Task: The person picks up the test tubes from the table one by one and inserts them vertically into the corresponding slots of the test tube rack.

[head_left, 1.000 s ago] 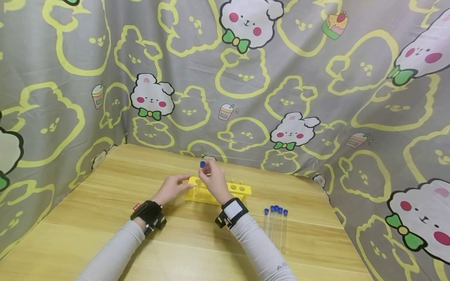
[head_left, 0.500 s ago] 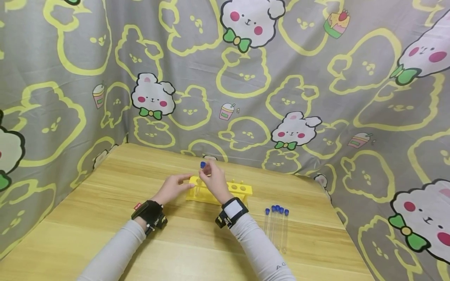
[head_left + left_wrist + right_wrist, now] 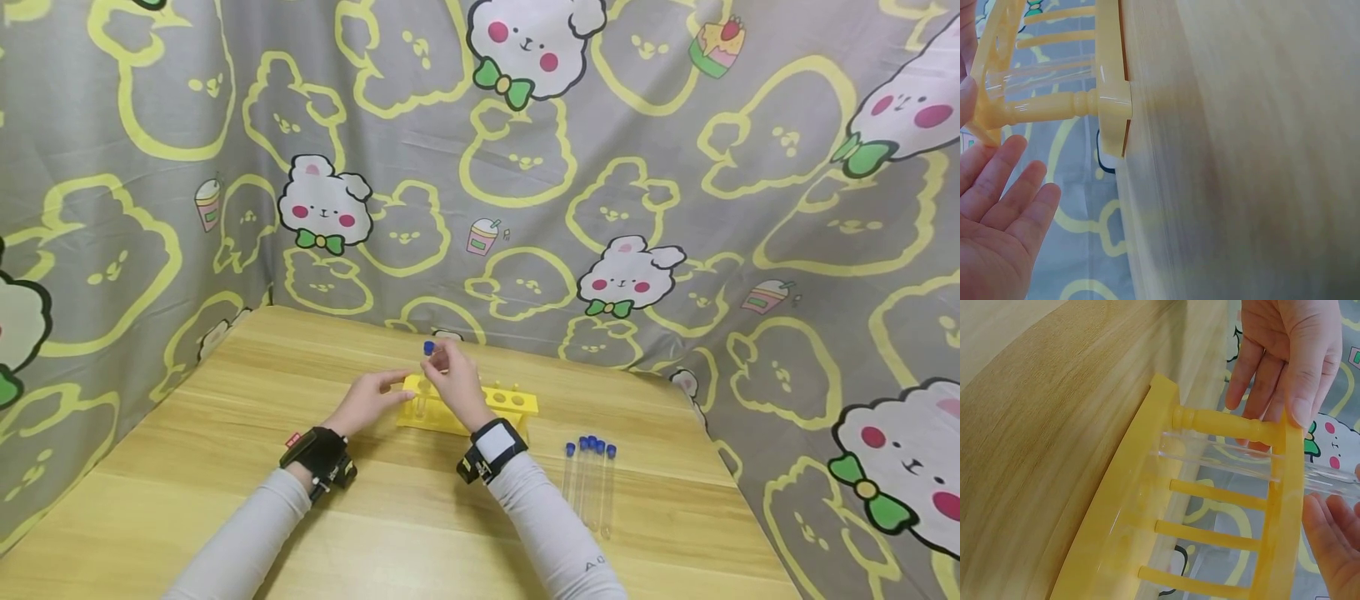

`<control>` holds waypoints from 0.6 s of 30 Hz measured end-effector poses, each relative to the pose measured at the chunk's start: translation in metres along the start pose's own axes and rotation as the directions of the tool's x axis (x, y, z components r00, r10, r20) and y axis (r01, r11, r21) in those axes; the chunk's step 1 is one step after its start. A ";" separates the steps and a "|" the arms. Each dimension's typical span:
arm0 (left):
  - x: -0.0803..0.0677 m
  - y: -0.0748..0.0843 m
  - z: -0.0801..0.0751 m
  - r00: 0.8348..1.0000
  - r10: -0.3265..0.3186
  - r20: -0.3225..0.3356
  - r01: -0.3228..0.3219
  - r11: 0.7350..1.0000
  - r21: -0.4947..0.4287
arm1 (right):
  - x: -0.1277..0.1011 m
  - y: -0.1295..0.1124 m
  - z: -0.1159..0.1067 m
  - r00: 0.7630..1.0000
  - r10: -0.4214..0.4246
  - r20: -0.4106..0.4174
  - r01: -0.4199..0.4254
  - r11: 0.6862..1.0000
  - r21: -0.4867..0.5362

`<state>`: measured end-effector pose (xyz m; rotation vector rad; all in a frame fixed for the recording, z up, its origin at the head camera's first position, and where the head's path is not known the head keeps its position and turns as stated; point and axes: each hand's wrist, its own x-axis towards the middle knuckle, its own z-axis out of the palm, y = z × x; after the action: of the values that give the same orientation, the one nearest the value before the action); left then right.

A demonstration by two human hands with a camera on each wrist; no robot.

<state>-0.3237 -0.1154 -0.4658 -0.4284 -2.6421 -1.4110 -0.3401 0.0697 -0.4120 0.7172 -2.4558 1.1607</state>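
A yellow test tube rack [image 3: 468, 400] stands on the wooden table, its top plate pierced with round holes. My left hand [image 3: 369, 400] holds the left end of that plate between thumb and fingers; the other fingers spread beside it in the left wrist view. My right hand [image 3: 456, 382] pinches a clear test tube just below its blue cap [image 3: 429, 347]. In the right wrist view, the tube [image 3: 1222, 459] passes through the hole nearest the rack's end post, and its lower end is close to the base. My right fingers [image 3: 1329, 531] sit just above the top plate.
Several capped test tubes [image 3: 588, 487] lie side by side on the table to the right, close to my right forearm. Behind the rack, the table [image 3: 337, 342] ends at a grey patterned curtain [image 3: 420, 150], which also hangs at both sides.
The blue cap and the right fingers have shifted slightly up and left. The left hand and rack hold their places, and the tubes on the table stay put.
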 end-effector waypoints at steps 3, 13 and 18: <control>-0.001 0.001 0.000 1.000 -0.005 0.004 0.005 1.000 -0.002 | -0.001 0.002 -0.003 0.999 0.040 0.005 -0.040 0.999 0.020; -0.004 0.005 0.001 0.999 -0.042 0.010 0.042 0.999 -0.019 | -0.008 0.013 -0.046 0.989 0.110 -0.096 -0.102 0.991 0.083; -0.003 0.003 0.000 0.999 -0.030 0.011 0.030 0.999 -0.024 | -0.010 0.022 -0.083 0.977 0.071 -0.199 -0.054 0.994 0.093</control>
<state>-0.3201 -0.1145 -0.4641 -0.4018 -2.6534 -1.4551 -0.3382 0.1500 -0.3793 0.5201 -2.2851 1.3036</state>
